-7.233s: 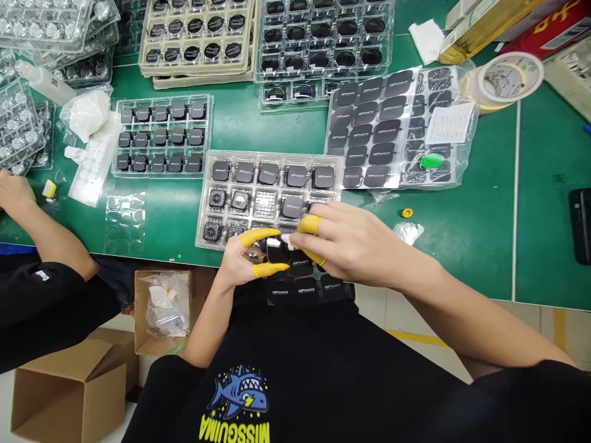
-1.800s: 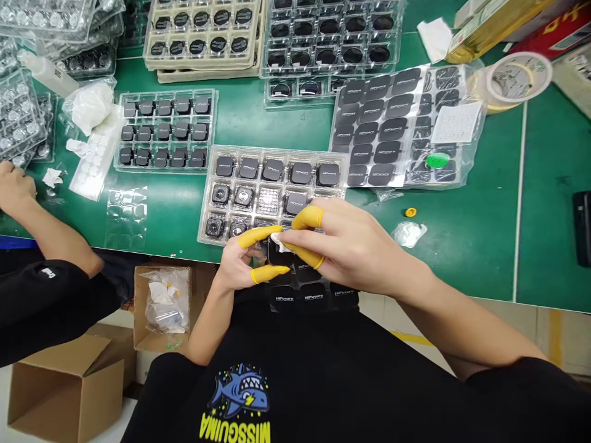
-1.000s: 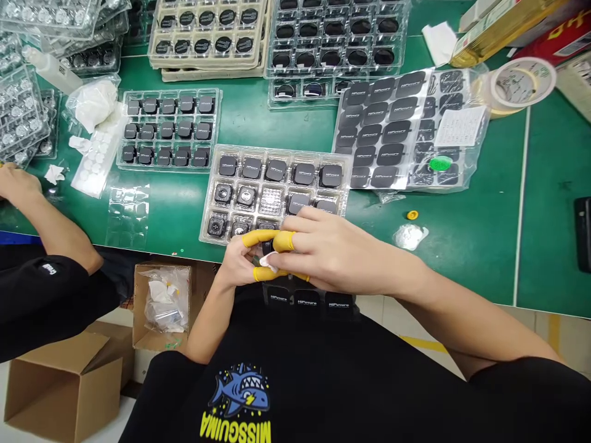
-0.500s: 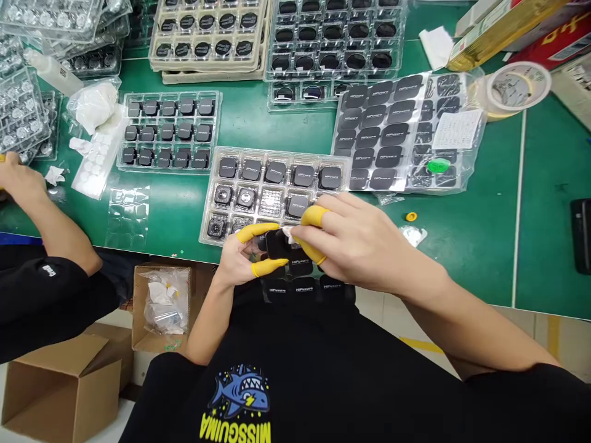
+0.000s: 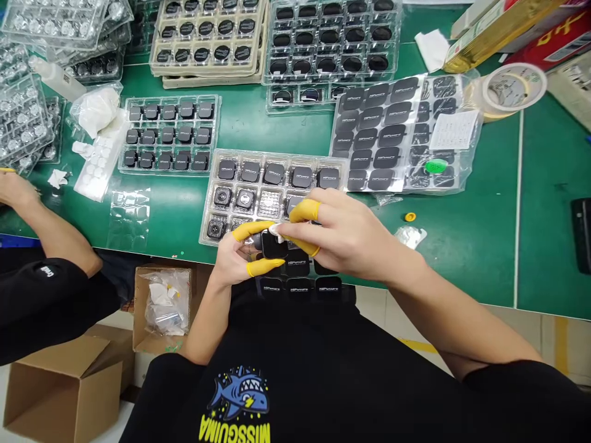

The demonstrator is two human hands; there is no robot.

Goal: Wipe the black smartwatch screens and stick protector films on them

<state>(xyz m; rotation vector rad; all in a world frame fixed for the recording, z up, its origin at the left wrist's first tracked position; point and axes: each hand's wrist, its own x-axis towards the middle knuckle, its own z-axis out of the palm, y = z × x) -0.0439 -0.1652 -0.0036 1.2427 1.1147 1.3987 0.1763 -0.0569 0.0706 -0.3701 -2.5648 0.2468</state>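
Note:
My left hand (image 5: 227, 257), with yellow finger cots, grips a black square watch case (image 5: 274, 248) between thumb and finger. Pinched in my right hand (image 5: 344, 231), also in yellow finger cots, is a small white wipe (image 5: 276, 229) that touches the case's upper edge. Just beyond both hands lies a clear tray (image 5: 204, 215) of watch cases; some show black printed covers, others their round sensor side, and one pocket is bare. Below my hands, a sheet of black printed labels (image 5: 299, 287) hangs over the table edge. My right hand hides part of the tray.
Another tray of black cases (image 5: 168, 136) is at the left. Label sheets (image 5: 383, 132), tape rolls (image 5: 514, 86) and stacked lens trays (image 5: 332, 37) stand behind. A co-worker's arm (image 5: 60, 227) rests at the far left. Under the table edge is a cardboard box (image 5: 140, 320).
My right hand with the wipe has moved left, onto the watch case's top edge. My left hand has barely shifted, still holding the case. The co-worker's hand has moved slightly.

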